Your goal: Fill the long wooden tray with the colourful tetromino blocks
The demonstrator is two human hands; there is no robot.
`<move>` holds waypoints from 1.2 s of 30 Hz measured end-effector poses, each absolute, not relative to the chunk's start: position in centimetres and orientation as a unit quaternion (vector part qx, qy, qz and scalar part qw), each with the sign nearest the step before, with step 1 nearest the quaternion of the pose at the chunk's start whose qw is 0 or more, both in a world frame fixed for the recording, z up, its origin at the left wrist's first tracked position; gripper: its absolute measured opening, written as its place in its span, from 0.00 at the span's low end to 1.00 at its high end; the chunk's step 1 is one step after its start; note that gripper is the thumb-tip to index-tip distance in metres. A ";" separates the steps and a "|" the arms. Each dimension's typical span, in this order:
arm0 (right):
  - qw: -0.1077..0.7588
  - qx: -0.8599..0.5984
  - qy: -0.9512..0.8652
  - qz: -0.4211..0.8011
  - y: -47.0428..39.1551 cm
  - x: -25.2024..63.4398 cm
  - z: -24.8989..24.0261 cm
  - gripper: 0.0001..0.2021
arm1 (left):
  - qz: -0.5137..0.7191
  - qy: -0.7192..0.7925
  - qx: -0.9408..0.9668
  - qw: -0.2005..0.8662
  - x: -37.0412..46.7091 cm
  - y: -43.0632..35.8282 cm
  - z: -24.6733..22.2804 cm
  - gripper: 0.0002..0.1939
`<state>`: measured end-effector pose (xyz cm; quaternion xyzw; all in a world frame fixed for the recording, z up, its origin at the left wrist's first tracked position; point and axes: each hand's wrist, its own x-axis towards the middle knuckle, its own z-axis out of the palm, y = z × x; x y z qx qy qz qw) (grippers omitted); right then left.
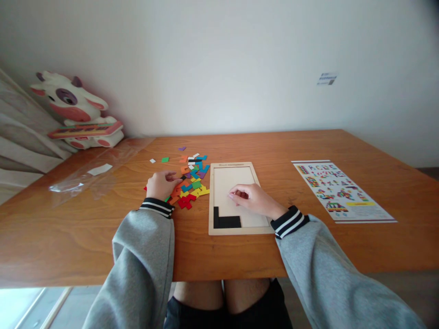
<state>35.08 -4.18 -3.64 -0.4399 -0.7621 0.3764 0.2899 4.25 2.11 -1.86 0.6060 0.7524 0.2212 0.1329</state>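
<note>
My left hand (162, 184) reaches over the left side of a heap of flat coloured puzzle pieces (196, 185), its fingers stretched out. Near its fingertips is a small black piece (183, 177); whether they touch it I cannot tell. A pale wooden puzzle tray (211, 196) lies just right of the heap. Black pieces (227, 222) form an L in its lower left corner. Over the middle of the tray is my right hand (252, 198), fingers curled together with nothing visible in them.
A printed pattern sheet (343, 192) lies at the right. On the left are a clear plastic bag (78, 180) and, against the wall, a cow-shaped toy keyboard (85, 119). A green square (165, 160) and a white one (152, 161) lie apart from the heap.
</note>
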 end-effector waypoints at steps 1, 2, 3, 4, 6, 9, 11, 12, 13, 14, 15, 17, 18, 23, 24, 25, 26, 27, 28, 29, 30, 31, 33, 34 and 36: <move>0.290 -0.441 -0.762 0.375 -4.2 35.1 -3.7 0.16 | 0.224 0.751 0.606 0.140 4.3 2.1 -1.9 0.20; 0.290 -0.442 -0.762 0.374 -4.1 35.1 -3.7 0.16 | 0.228 0.748 0.606 0.146 4.4 2.1 -1.9 0.20; 0.290 -0.443 -0.762 0.372 -4.1 35.1 -3.8 0.16 | 0.235 0.744 0.607 0.149 4.5 2.1 -2.0 0.20; 0.290 -0.443 -0.763 0.371 -4.1 35.1 -3.8 0.16 | 0.244 0.740 0.609 0.149 4.5 2.1 -2.1 0.20; 0.290 -0.442 -0.763 0.371 -4.1 35.1 -3.7 0.15 | 0.265 0.731 0.613 0.141 4.6 2.1 -2.4 0.19; 0.294 -0.445 -0.760 0.372 -4.2 35.0 -3.6 0.14 | 0.322 0.699 0.626 0.122 5.1 2.0 -2.8 0.17; 0.309 -0.447 -0.756 0.363 -4.1 35.0 -3.6 0.13 | 0.368 0.650 0.652 0.129 6.0 1.8 -2.9 0.17; 0.321 -0.447 -0.754 0.358 -4.1 35.0 -3.6 0.12 | 0.383 0.617 0.673 0.141 6.7 1.6 -3.0 0.17; 0.331 -0.447 -0.752 0.354 -4.1 35.0 -3.5 0.12 | 0.391 0.580 0.697 0.157 7.4 1.3 -3.0 0.17; 0.341 -0.448 -0.748 0.351 -4.0 35.0 -3.5 0.13 | 0.384 0.540 0.727 0.179 8.3 0.9 -3.0 0.16; 0.350 -0.449 -0.744 0.350 -4.0 35.0 -3.5 0.15 | 0.369 0.496 0.758 0.206 9.1 0.5 -3.0 0.16; 0.358 -0.453 -0.735 0.355 -3.9 35.0 -3.3 0.19 | 0.334 0.414 0.804 0.266 10.6 -0.4 -3.0 0.14; 0.358 -0.455 -0.733 0.357 -3.9 35.0 -3.2 0.19 | 0.323 0.388 0.813 0.291 11.3 -0.8 -3.1 0.14; 0.325 -0.443 -0.741 0.387 -4.0 34.8 -3.2 0.14 | 0.324 0.356 0.796 0.368 12.9 -1.9 -3.6 0.15; 0.320 -0.439 -0.741 0.395 -4.0 34.8 -3.3 0.14 | 0.326 0.356 0.791 0.376 12.9 -1.9 -3.7 0.15; 0.319 -0.437 -0.739 0.402 -4.0 34.8 -3.3 0.15 | 0.328 0.358 0.787 0.381 12.9 -1.9 -3.8 0.15; 0.318 -0.436 -0.737 0.406 -3.9 34.9 -3.4 0.15 | 0.330 0.361 0.785 0.380 12.9 -1.9 -3.8 0.16; 0.315 -0.437 -0.738 0.407 -3.9 35.1 -3.4 0.15 | 0.332 0.364 0.787 0.372 12.9 -1.8 -3.8 0.15; 0.308 -0.438 -0.740 0.406 -3.8 35.4 -3.4 0.15 | 0.332 0.368 0.792 0.358 12.8 -1.7 -3.8 0.15; 0.297 -0.440 -0.745 0.404 -3.8 35.7 -3.4 0.15 | 0.330 0.372 0.799 0.337 12.8 -1.7 -3.8 0.14; 0.283 -0.439 -0.753 0.400 -3.7 36.0 -3.3 0.14 | 0.327 0.375 0.808 0.316 12.7 -1.6 -3.7 0.13; 0.265 -0.436 -0.764 0.394 -3.6 36.3 -3.2 0.13 | 0.324 0.375 0.816 0.296 12.7 -1.6 -3.7 0.13; 0.236 -0.416 -0.794 0.375 -3.5 36.8 -3.1 0.13 | 0.320 0.373 0.829 0.267 12.6 -1.6 -3.6 0.13; 0.226 -0.402 -0.809 0.363 -3.5 36.9 -3.0 0.13 | 0.318 0.371 0.833 0.259 12.6 -1.5 -3.7 0.13; 0.213 -0.377 -0.834 0.342 -3.5 36.9 -3.0 0.13 | 0.312 0.366 0.840 0.250 12.6 -1.5 -3.7 0.13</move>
